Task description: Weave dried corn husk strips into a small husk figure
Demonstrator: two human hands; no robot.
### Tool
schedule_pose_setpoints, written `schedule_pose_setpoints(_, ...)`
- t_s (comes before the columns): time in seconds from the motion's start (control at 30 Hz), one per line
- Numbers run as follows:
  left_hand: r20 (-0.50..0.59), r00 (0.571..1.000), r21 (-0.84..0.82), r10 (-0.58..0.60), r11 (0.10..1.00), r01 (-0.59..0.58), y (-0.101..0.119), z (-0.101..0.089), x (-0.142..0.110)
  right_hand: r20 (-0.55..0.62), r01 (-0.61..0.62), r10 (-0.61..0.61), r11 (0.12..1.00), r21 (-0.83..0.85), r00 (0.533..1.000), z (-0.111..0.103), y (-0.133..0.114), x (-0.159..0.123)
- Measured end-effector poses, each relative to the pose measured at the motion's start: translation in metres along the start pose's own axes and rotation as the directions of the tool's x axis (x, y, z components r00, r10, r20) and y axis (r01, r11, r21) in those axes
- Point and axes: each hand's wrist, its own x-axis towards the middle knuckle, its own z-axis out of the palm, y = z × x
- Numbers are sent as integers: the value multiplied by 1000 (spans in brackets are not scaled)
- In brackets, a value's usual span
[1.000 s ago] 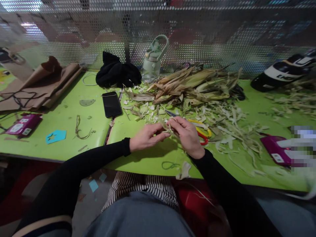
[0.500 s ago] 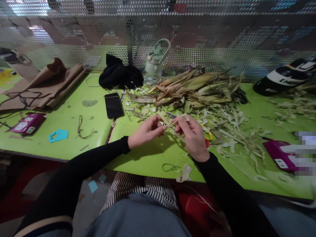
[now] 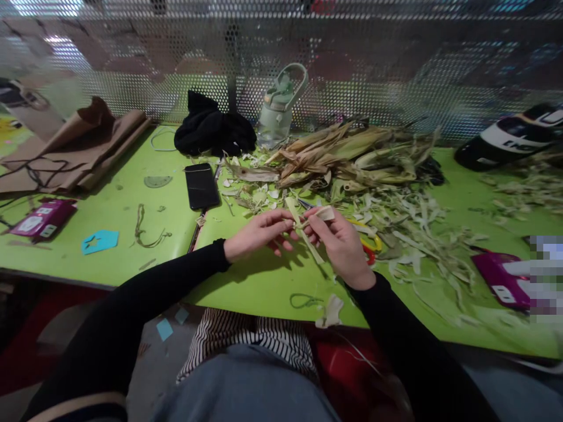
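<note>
Strips of pale corn husk (image 3: 312, 247) cross between my two hands above the green table. My right hand (image 3: 345, 245) pinches them near the crossing, with one short flat end sticking out above its thumb. From the other side, my left hand (image 3: 259, 235) holds the crossing at its fingertips, its lower fingers loosely curled. Partly behind my right hand lie scissors (image 3: 375, 241) with yellow and red handles. Just beyond the hands spreads a pile of dried corn husks (image 3: 343, 155), with torn scraps (image 3: 422, 223) around it.
A phone (image 3: 202, 186), a black cloth bundle (image 3: 213, 126) and a green-lidded bottle (image 3: 277, 111) stand or lie behind. Brown paper (image 3: 94, 143), a purple box (image 3: 46, 220) and a blue tag (image 3: 100, 241) are left. Right are another purple box (image 3: 499, 275) and a black bottle (image 3: 501, 140).
One husk strip now slants down toward me between the hands, its lower end in plain view. My left fingers have spread slightly. The view has shifted a little.
</note>
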Motion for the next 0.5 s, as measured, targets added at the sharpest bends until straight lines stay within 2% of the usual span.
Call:
schedule_pose_setpoints(0.07, 59, 994, -54, -97, 993, 101, 5, -5, 1, -9, -16, 16, 1000, 16, 1000, -1, 0, 2)
schedule_pose_setpoints(0.17, 155, 973, -10, -174, 984, 177, 14, -12, 1, 13, -27, 27, 1000, 13, 1000, -3, 1, 4)
schedule_pose_setpoints(0.3, 213, 963, 124, -168, 982, 144, 19, -15, -1, 95, -64, 63, 998, 0, 993, -5, 3, 6)
schedule_pose_setpoints(0.4, 213, 967, 130, -138, 985, 112, 15, -14, 0, 134, -62, 62, 998, -3, 989, -5, 4, 6)
schedule_pose_setpoints(0.5, 214, 967, 110, -137, 987, 116, 10, -13, 3, 115, -56, 56, 998, -5, 992, -5, 3, 6)
